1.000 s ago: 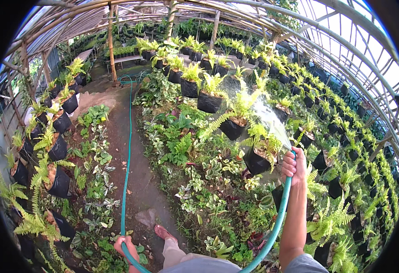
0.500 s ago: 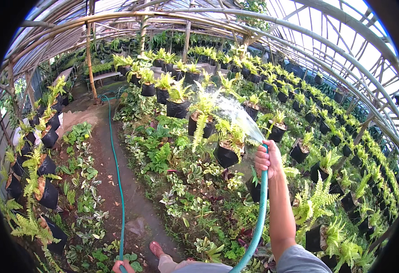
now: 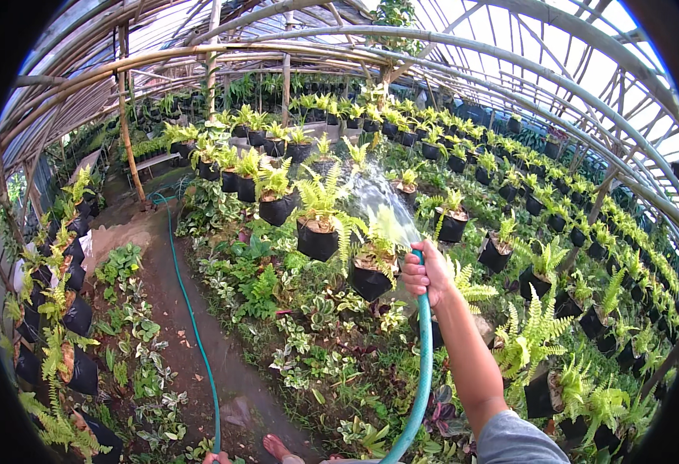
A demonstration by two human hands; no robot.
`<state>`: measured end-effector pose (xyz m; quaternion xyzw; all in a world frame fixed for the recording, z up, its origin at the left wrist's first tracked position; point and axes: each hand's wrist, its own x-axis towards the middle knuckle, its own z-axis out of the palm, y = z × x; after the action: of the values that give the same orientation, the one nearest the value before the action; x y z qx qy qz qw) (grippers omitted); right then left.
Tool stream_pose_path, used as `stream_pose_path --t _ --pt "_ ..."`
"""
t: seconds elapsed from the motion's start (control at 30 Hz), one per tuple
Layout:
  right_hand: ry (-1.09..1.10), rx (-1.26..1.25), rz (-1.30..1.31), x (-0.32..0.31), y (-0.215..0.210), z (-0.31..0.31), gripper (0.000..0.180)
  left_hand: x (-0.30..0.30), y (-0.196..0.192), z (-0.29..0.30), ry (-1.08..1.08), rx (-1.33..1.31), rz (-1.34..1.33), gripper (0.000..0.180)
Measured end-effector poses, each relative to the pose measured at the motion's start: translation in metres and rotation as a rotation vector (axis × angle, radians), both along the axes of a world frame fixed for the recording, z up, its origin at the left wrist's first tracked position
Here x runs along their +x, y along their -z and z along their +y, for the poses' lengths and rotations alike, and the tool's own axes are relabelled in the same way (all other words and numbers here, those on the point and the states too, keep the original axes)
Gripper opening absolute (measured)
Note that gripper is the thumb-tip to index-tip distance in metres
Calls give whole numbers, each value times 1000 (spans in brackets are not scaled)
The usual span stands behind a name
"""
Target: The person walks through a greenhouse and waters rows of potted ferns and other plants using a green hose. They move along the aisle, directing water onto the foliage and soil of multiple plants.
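My right hand, arm stretched forward, is wrapped round a green garden hose just below its end. Out of that end a fan of water sprays up and forward over potted ferns. Closest to the spray are a fern in a black grow bag and a second bagged fern to its left. At the lower edge only the top of my left hand shows, closed round the trailing length of the hose; the rest of it is out of frame.
A dirt path runs forward on the left, with the hose lying along it and my foot on it. Variegated ground plants cover the bed. Rows of bagged ferns flank both sides. A bamboo post and curved roof poles frame the space.
The view has turned slightly right, so the plants sit further left. My right hand still holds the spraying hose. My left hand has slipped lower, mostly out of frame.
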<state>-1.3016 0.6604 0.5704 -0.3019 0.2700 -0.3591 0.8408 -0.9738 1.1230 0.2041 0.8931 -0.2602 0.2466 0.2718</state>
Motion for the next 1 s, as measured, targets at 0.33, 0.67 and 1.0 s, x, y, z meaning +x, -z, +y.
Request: stream_pose_path --t 0.33,0.67,1.0 --pt "47 -55 114 49 5 3 33 9 23 6 -120 -378 400 19" --pt "82 -91 163 76 2 12 32 15 33 7 -134 -456 478 25" --pt "112 -75 170 72 5 15 34 12 38 14 -172 -501 537 31"
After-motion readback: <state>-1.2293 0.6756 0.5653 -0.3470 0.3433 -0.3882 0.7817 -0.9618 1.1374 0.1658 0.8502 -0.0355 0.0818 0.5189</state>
